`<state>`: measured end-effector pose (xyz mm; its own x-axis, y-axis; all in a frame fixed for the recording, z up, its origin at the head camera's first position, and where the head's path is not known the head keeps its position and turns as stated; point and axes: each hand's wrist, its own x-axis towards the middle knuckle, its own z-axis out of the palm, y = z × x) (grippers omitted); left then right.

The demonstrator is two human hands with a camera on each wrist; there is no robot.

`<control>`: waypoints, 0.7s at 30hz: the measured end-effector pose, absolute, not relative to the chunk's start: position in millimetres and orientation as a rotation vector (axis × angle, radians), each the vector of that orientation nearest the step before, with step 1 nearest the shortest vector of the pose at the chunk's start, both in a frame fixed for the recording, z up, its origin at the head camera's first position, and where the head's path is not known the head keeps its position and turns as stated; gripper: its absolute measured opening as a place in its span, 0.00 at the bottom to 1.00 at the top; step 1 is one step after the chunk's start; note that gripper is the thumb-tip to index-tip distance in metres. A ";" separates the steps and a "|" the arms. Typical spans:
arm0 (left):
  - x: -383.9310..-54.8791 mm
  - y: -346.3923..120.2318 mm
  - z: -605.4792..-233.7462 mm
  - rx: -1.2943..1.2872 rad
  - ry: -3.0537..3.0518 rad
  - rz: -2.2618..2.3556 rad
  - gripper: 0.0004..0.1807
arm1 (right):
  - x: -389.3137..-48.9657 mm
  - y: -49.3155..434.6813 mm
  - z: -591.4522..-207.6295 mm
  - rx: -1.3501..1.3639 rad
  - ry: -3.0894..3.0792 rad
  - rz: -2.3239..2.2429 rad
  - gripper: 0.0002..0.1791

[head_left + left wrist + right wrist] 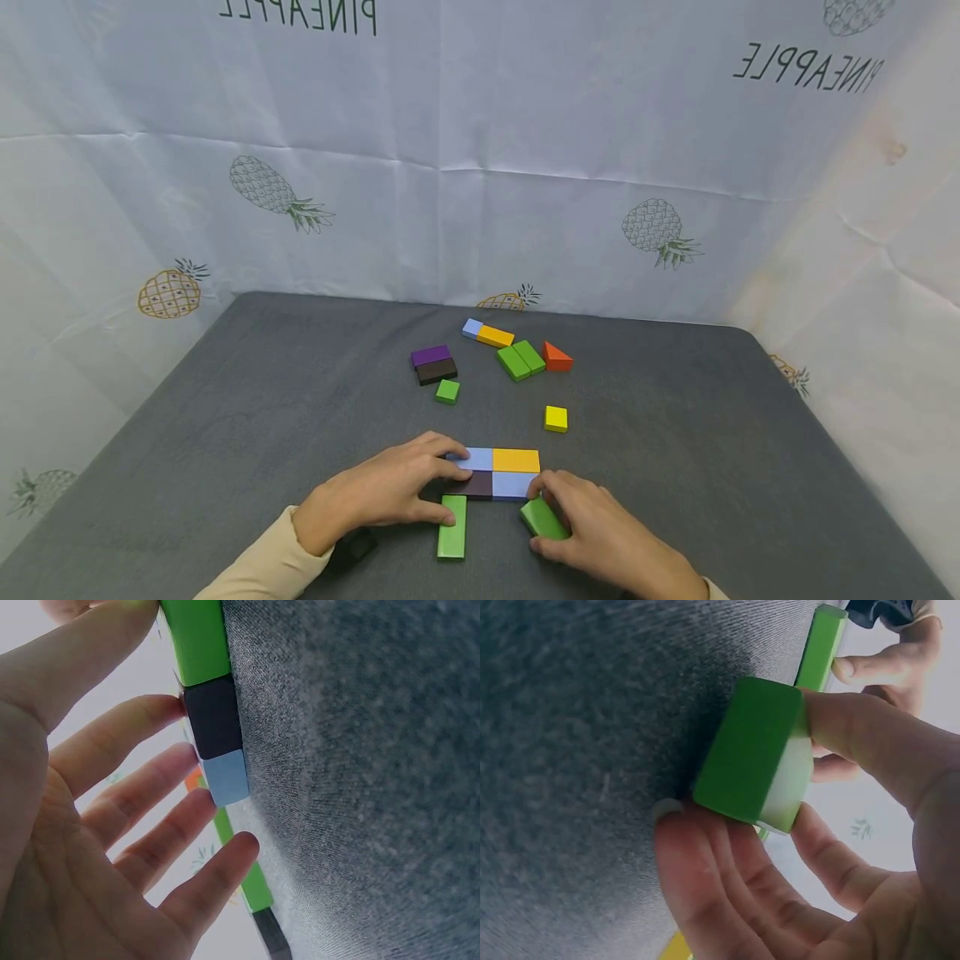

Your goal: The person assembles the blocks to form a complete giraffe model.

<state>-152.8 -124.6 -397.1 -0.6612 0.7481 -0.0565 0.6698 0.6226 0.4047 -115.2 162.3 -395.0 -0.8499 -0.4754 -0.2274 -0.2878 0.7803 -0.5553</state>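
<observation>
Left hand (390, 483): fingers apart, slightly bent, tips at dark block (476, 487) and far blue block (480, 459); thumb on left green block (452, 537). Light pressure there should hold the rows square. Near blue block (513, 485) sits right of the dark one. Right green block (543, 518) is askew; my judgement: level it, align it with the left green, ease off without nudging the near blue. It lies at the right hand's (600, 525) left side, pinched between thumb and fingers.
</observation>
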 end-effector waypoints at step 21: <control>-153.0 -124.4 -396.8 1.161 2.623 0.518 0.26 | -127.4 178.7 -393.2 -0.700 2.303 -0.924 0.32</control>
<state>-153.0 -124.4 -396.8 -0.6613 0.7475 -0.0625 0.6676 0.6244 0.4055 -127.4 178.7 -393.2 -0.7095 -0.6390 -0.2973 -0.2563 0.6269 -0.7357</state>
